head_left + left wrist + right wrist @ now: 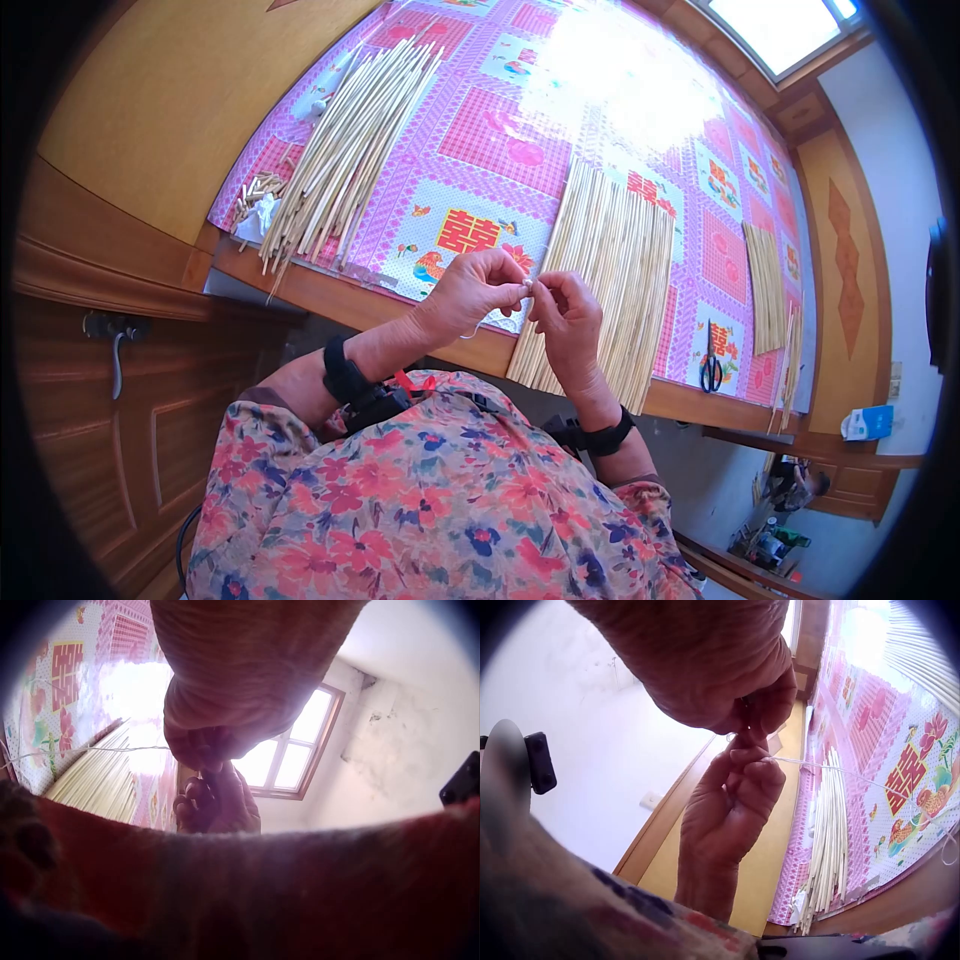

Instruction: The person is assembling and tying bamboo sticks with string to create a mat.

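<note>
Held up over the table's front edge, the left hand (465, 295) and right hand (572, 325) meet fingertip to fingertip, pinching a thin white string (817, 763) between them. In the right wrist view the string runs from the fingers across to the right and ends in a loop. The left wrist view shows it stretching left from the pinched fingers. How the string lies between the fingertips is hidden. Just beyond the right hand lies a flat mat of pale sticks (610, 270), its near end reaching over the table edge.
A loose pile of sticks (350, 150) lies at the left on the patterned tablecloth (500, 140), with short stick pieces (262, 190) beside it. Farther right are a smaller stick bundle (765, 290) and black scissors (711, 370). The wooden table edge (300, 290) runs before the body.
</note>
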Demonstrator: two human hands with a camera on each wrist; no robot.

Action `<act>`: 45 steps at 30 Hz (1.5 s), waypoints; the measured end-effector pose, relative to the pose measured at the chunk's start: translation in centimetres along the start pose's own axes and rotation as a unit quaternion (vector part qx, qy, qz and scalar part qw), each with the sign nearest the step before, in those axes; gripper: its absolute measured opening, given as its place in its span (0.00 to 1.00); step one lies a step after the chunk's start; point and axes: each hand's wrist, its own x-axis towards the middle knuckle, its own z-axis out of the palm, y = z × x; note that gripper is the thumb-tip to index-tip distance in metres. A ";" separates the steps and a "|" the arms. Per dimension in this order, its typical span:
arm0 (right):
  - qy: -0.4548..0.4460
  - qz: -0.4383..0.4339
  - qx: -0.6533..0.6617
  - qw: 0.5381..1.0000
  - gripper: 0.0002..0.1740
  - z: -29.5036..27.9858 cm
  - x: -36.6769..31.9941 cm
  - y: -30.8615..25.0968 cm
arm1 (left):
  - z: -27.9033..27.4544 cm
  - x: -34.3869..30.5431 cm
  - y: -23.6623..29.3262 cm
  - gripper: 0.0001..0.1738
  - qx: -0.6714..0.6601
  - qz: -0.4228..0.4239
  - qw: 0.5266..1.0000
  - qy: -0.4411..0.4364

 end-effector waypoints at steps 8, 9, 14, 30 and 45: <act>0.000 -0.006 0.013 1.000 0.04 0.0 -0.1 -0.8 | -0.2 0.4 -0.4 0.03 0.014 0.014 1.000 0.020; -0.001 -0.006 0.013 1.000 0.04 0.0 0.0 -0.7 | -0.2 0.4 -0.4 0.03 0.023 0.014 0.999 0.023; -0.002 -0.025 -0.010 1.000 0.04 0.1 0.7 0.0 | 0.2 0.4 -0.4 0.03 0.069 0.023 0.996 0.048; -0.009 0.089 0.235 0.968 0.06 1.0 0.7 0.3 | -0.1 0.5 -0.5 0.14 -0.045 0.029 0.997 0.058; -0.045 0.147 0.257 0.954 0.06 0.5 1.4 -0.8 | -0.2 0.7 -0.9 0.16 0.043 0.096 0.992 0.068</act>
